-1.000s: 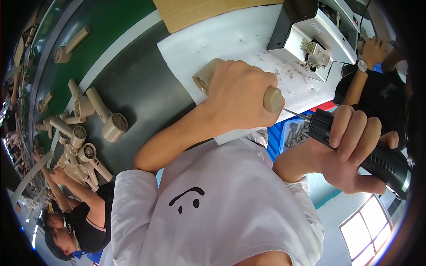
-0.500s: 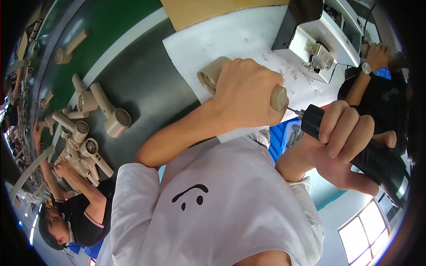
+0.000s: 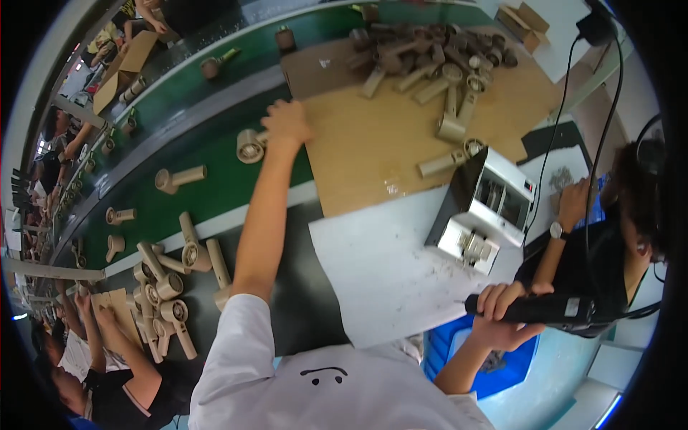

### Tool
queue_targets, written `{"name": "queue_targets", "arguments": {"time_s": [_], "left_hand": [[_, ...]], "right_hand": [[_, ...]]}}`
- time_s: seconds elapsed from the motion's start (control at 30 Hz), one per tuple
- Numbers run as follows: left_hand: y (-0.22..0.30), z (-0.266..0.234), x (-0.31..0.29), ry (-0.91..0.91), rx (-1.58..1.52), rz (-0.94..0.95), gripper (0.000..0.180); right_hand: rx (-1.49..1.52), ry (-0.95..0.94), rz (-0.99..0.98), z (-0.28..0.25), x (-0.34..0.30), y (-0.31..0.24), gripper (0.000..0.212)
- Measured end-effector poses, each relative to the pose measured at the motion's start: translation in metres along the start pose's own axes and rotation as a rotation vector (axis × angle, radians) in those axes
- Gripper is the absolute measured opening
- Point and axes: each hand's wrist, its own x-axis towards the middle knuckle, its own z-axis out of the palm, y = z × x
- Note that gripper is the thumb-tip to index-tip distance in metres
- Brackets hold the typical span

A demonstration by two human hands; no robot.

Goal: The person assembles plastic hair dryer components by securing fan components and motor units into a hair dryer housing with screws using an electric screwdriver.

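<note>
Over the green conveyor belt (image 3: 215,161), my left hand (image 3: 287,123) is stretched out with its fingers spread. Beside it lies a beige handheld fan (image 3: 250,147), its round head showing; the end of its handle is hidden by my hand. At the lower right, my right hand (image 3: 496,331) is wrapped round a black electric screwdriver (image 3: 541,309). The screwdriver's bit points left, over the edge of a white sheet (image 3: 380,287). More beige fans (image 3: 170,285) lie in a heap on the dark table strip at the left.
A white-and-black screw feeder (image 3: 494,197) stands on the white sheet. Brown cardboard (image 3: 351,150) behind it bears a pile of fans (image 3: 430,61). Blue bins (image 3: 519,365) sit below the right side. A co-worker (image 3: 573,265) is close on the right; others work at the left.
My left hand has moved from near my chest, where it held a fan against the screwdriver bit, out to the belt and let go. The screwdriver has moved away from my chest.
</note>
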Motion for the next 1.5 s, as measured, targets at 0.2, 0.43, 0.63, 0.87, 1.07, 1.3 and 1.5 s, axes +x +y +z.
{"name": "queue_targets", "arguments": {"time_s": [0.2,0.43,0.63,0.87,1.07,1.3,1.5], "left_hand": [[0.099,0.006,0.087,0.491,-0.589,0.471,0.06],[0.159,-0.018,0.214,0.245,-0.591,0.5,0.095],[0.202,-0.012,0.243,0.024,-0.531,0.424,0.1],[0.21,0.022,0.215,0.035,-0.458,0.652,0.097],[0.191,0.039,0.144,0.003,-0.608,0.647,0.076],[0.169,0.019,0.055,0.145,-0.217,0.517,0.09],[0.133,0.012,0.009,0.048,-0.396,0.695,0.076]], "right_hand": [[-0.102,0.051,0.026,0.001,0.007,0.0,0.05],[0.107,-0.201,0.106,-0.011,0.032,0.032,0.044],[0.251,-0.627,0.35,-0.107,0.068,0.065,0.046],[0.491,-1.091,0.625,-0.215,0.103,0.078,0.05],[0.313,-0.658,0.417,-0.074,0.008,0.022,0.055],[-0.102,0.038,0.083,-0.012,-0.01,-0.004,0.054],[-0.003,0.071,0.097,-0.013,-0.019,-0.013,0.056]]}}
